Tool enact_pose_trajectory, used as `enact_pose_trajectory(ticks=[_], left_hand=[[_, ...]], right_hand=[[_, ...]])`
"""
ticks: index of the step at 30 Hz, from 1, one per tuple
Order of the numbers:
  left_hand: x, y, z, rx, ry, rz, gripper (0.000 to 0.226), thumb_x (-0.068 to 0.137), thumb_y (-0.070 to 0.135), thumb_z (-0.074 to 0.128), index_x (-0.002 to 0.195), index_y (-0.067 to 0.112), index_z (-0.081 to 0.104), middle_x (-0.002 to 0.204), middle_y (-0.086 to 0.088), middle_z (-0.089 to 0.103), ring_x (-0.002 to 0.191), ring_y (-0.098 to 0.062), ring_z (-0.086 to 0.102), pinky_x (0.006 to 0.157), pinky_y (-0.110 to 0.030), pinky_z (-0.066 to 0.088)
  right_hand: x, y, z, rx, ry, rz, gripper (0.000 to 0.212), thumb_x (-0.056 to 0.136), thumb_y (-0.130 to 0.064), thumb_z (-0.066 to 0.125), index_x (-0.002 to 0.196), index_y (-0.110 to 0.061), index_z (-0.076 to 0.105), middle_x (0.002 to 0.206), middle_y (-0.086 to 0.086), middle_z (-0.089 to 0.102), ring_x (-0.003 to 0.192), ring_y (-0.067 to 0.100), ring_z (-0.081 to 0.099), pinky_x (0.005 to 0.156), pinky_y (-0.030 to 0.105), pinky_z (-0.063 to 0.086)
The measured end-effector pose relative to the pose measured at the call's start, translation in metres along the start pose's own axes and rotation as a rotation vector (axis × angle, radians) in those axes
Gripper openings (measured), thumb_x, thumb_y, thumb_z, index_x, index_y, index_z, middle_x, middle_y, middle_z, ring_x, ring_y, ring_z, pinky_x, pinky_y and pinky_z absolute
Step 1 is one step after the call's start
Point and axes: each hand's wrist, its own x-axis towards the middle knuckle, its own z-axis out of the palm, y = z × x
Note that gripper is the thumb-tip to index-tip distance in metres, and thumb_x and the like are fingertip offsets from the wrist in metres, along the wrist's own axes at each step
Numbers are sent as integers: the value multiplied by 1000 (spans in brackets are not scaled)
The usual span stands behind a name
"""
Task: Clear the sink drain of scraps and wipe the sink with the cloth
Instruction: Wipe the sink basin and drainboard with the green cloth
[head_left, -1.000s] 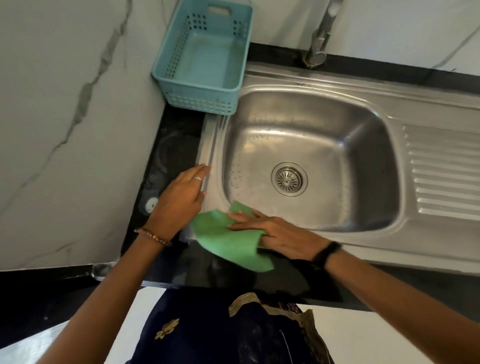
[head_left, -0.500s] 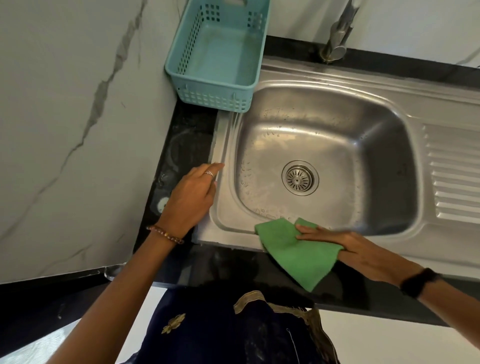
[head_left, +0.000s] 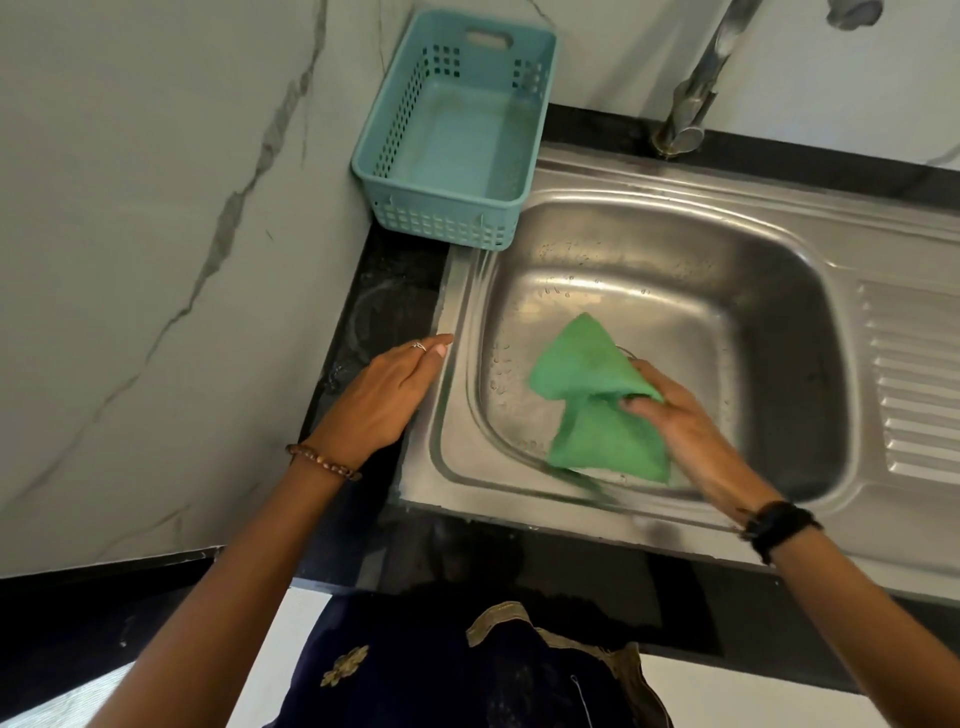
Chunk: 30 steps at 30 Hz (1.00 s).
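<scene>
My right hand (head_left: 675, 415) grips the cloth (head_left: 587, 400), wiping inside the sink (head_left: 779, 322); left hand (head_left: 384, 400) rests open on its rim. Next, sweep the remaining basin.

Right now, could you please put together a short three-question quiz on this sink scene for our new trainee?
1. True or false: the green cloth lies inside the sink basin.
2. Which hand holds the cloth? A) left hand B) right hand C) neither
3. Fill in: the left hand rests flat on the sink's ____ edge, below the blue basket.

Key
1. True; the cloth hides most of the drain.
2. B; the right hand grips it, and the left hand holds nothing.
3. Left.
</scene>
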Motion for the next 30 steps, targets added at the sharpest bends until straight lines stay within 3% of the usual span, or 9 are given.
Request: enact_pose_trajectory(ticks=[3,5,10,12,15,17,21,28,30], left_hand=[[2,-1,0,6,-6,-7,42,98,38,27,133,25,45,125,17,45,119,2,40,101,-16,25],[4,-3,-1,6,-8,-18,42,98,38,26,133,25,45,128,15,46,120,2,40,102,-17,25],[5,-5,-2,-4,-38,-56,45,97,40,25,135,24,43,141,5,44,127,-3,37,108,-22,23],[4,-4,-2,-2,-45,-60,47,96,42,25,135,24,43,142,4,44,127,-3,37,107,-21,23],[3,-4,-2,1,-51,-75,48,95,44,23,135,26,43,143,4,43,129,-5,37,106,-21,23],[4,-4,-1,17,-55,-83,45,97,41,23,135,26,42,143,5,43,130,-6,36,106,-21,23],[5,-5,-2,18,-61,-73,43,99,38,23,135,25,43,143,4,43,127,0,35,105,-17,22],[3,-7,-3,128,-87,-6,42,101,27,20,138,19,38,145,-1,41,132,-7,35,105,-15,21],[3,-8,-3,134,-91,3,43,100,29,20,138,19,38,145,-2,41,132,-8,35,106,-16,21]], right_hand=[[-6,12,-9,-471,-8,-64,24,90,-16,55,108,-31,58,98,-16,46,90,-1,49,81,10,37],[-15,20,6,-683,-127,-173,36,87,-20,61,119,-31,49,97,-17,49,81,-1,52,78,15,43],[-24,28,49,-1120,-275,-548,22,84,-27,60,104,-25,52,95,-5,62,63,14,59,50,23,44],[-14,26,64,-1113,-301,-602,21,85,-24,57,106,-22,56,98,-2,63,67,18,61,51,22,36],[8,20,101,-1037,-269,-678,22,86,-22,59,107,-17,57,102,1,68,72,19,63,58,21,42],[17,17,121,-1024,-222,-695,25,88,-26,57,111,-17,54,102,4,69,76,21,64,64,29,52],[13,21,117,-1004,-274,-709,39,86,-21,60,124,-20,50,111,6,66,93,24,62,81,39,51],[6,16,94,-967,-449,-688,30,88,-35,54,116,-24,60,102,2,60,79,20,61,65,24,43],[9,13,104,-941,-436,-679,26,91,-35,51,112,-22,62,102,1,62,77,18,62,65,28,51]])
